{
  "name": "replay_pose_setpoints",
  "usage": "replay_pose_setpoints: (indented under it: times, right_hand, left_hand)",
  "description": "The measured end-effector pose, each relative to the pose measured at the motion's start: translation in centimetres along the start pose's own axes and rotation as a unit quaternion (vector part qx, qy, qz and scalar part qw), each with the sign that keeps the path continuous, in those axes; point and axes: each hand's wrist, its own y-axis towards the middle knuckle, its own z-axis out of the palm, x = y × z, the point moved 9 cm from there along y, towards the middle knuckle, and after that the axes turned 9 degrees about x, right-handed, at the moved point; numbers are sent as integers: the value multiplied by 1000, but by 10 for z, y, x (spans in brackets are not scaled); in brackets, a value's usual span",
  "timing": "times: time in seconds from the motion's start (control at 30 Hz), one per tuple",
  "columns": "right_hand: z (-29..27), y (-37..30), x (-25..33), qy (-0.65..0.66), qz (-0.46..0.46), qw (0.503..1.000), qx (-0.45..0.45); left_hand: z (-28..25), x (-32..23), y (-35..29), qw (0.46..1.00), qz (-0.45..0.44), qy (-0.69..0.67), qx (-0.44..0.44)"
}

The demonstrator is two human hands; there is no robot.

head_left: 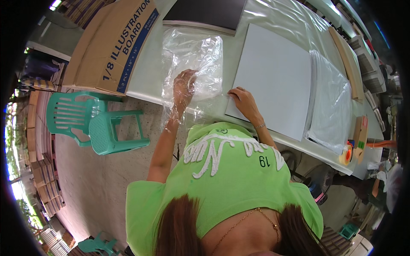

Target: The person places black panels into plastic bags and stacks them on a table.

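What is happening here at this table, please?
A person in a green shirt is handling clear plastic and board at a covered table. The left hand is in or under a clear plastic bag, which reaches over the wrist. The right hand touches the left edge of a large white board, which lies outside that bag. More clear plastic lies to the right of the board, and a cardboard box stands at the left.

Head-worn fisheye view, facing down, near
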Motion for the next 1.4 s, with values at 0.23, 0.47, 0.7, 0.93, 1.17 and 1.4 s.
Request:
replay_pose_setpoints:
  times: [0.23, 0.47, 0.7, 0.93, 1.17, 1.4]
  right_hand:
    - [3, -14, -2, 25, -11, 1000, -16]
    - [10, -19, -10, 4, -49, 998, -42]
    - [9, -21, -9, 22, -60, 996, -62]
    - [12, -27, -14, 0, -73, 992, -104]
    - [13, -28, -14, -10, -84, 990, -109]
    - [13, -30, -16, -6, -89, 990, -112]
  left_hand:
    - [3, -16, -13, 995, 42, 83, -26]
    - [3, -6, -13, 995, 25, 37, -88]
    - [6, 16, -31, 994, -101, -15, -37]
    - [-1, -16, -29, 990, -36, -133, -34]
    - [3, -5, -31, 999, -44, -5, -28]
    - [4, 22, -30, 994, -86, -61, -13]
